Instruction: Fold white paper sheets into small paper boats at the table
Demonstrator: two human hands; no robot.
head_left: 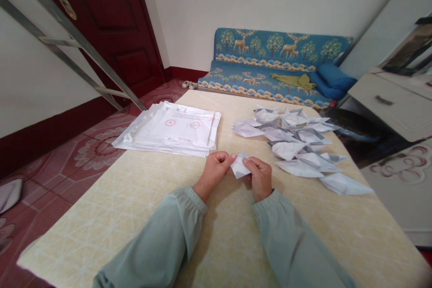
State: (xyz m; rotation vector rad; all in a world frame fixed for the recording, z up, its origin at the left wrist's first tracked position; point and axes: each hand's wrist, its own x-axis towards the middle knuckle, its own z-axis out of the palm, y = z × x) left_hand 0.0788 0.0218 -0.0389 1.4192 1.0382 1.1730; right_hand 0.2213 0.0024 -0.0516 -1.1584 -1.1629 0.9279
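A small folded piece of white paper point(240, 167), roughly diamond-shaped with greyish print on it, is pinched between my two hands above the table. My left hand point(218, 170) grips its left corner between thumb and fingers. On the opposite side, my right hand point(259, 176) presses its thumb over the paper, with the other fingers behind it. To the right lie several folded paper boats point(288, 150) in a loose cluster. A stack of white paper sheets point(182, 128), the top one bearing print and red stamps, sits beyond my left hand.
The table point(141, 216) has a pale yellow patterned cover. Past its far edge stands a blue sofa point(246, 76) with a yellow-green cloth point(295, 81) on it. A metal ladder point(81, 47) leans at left before a dark red door point(111, 22). White drawers point(388, 103) stand at right.
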